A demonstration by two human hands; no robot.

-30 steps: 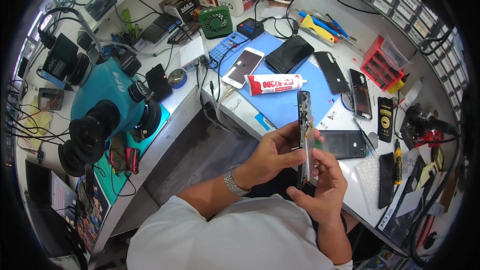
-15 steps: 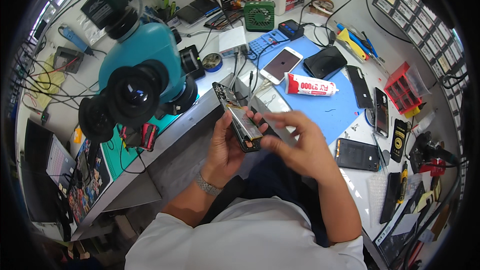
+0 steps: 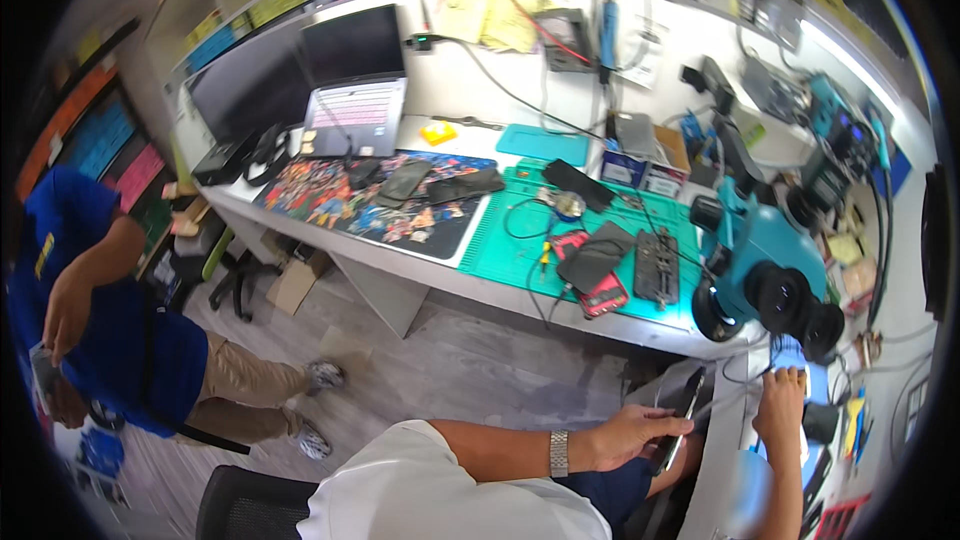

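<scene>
Below the bench's near edge, my left hand (image 3: 632, 437) grips an opened phone (image 3: 692, 395), seen nearly edge-on. The phone's insides are turned out of sight at this angle. My right hand (image 3: 781, 405) is at the bench on the right, its fingers curled in beside the blue mat (image 3: 816, 380). Whatever those fingers hold, if anything, is hidden. A teal microscope (image 3: 765, 245) with black eyepieces stands just beyond my right hand.
A green cutting mat (image 3: 490, 250) bears a red device (image 3: 603, 297), dark phone parts and a metal holder (image 3: 656, 268). Farther left are a laptop (image 3: 355, 115) and a patterned mat (image 3: 320, 195). A person in blue (image 3: 120, 310) stands on the left, holding a phone-like object.
The view has swung left, bringing the other bench and a person into sight. My right hand has moved off the phone to the bench; my left hand still holds the phone.
</scene>
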